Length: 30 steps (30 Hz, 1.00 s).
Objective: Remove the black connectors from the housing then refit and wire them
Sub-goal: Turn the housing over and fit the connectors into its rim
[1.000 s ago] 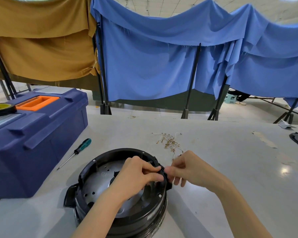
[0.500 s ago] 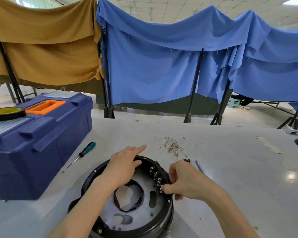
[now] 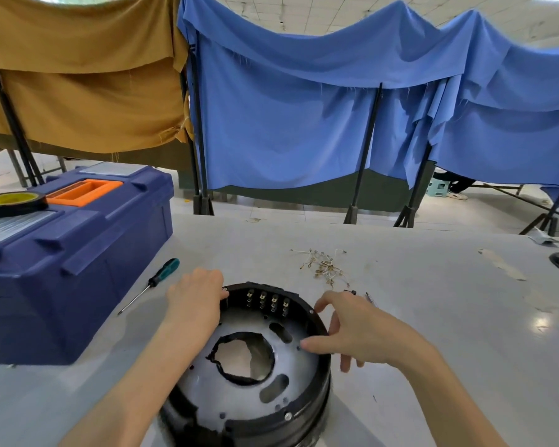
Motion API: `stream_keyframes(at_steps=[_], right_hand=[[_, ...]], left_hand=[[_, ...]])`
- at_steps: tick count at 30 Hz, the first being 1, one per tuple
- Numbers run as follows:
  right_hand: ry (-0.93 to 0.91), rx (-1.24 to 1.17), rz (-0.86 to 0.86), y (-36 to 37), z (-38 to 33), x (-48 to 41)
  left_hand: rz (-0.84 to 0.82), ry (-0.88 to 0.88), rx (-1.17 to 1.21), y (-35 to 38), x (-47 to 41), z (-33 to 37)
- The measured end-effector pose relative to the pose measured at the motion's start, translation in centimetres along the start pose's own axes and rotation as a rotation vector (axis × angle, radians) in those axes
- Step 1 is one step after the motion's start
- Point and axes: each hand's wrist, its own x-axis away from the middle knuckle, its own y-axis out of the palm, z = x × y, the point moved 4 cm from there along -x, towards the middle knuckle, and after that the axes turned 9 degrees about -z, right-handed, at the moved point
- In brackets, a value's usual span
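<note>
The round black housing (image 3: 304, 414) lies on the table in front of me, its grey metal plate (image 3: 207, 398) with a central hole facing up. A row of black connectors with brass terminals (image 3: 268, 300) sits on the far inner wall. My left hand (image 3: 194, 295) grips the far-left rim, fingers curled over the edge. My right hand (image 3: 359, 330) hovers at the right rim with spread, relaxed fingers, the thumb over the plate, holding nothing. A small black piece (image 3: 349, 291) lies just beyond my right fingers.
A blue toolbox (image 3: 78, 253) with a tape roll (image 3: 12, 203) on top stands at the left. A green-handled screwdriver (image 3: 157, 280) lies beside it. A pile of loose wire terminals (image 3: 323, 266) and a thin metal tool (image 3: 370, 298) lie behind the housing.
The housing has turned, so the connector row now faces me at the far side. My left hand went to the far-left rim. My right hand let go of the connectors and opened.
</note>
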Motion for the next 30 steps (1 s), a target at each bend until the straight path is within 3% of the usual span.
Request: stream_keyframes(at_steps=[7, 11, 15, 18, 22, 25, 27, 30], right_hand=[[-0.111, 0.188, 0.280, -0.7, 0.5, -1.4], [-0.116, 0.007, 0.400, -0.6, 0.4, -1.6], [0.033, 0.123, 0.286, -1.0, 0.9, -0.9], [0.025, 0.097, 0.175, -0.8, 0.7, -0.6], [-0.046, 0.203, 0.316, -0.4, 0.3, -1.5], [-0.108, 0.064, 0.413, 0.1, 0.1, -2.0], [-0.116, -0.046, 0.393, -0.1, 0.3, -2.0], [-0.016, 0.087, 0.265, -0.6, 1.5, -1.7]], left_hand=[[-0.101, 0.002, -0.060, -1.3, 0.2, -0.1], [-0.151, 0.198, 0.150, -0.3, -0.5, 1.2], [-0.077, 0.252, 0.114, 0.9, -0.4, 1.7], [-0.042, 0.219, 0.054, 0.9, -0.2, 1.8], [-0.078, 0.118, 0.010, -0.1, -0.5, 1.6], [-0.019, 0.160, 0.010, -0.1, -0.5, 2.1], [-0.051, 0.251, 0.110, 0.9, -0.6, 2.6], [0.028, 0.299, -0.016, 1.8, -0.6, 2.7]])
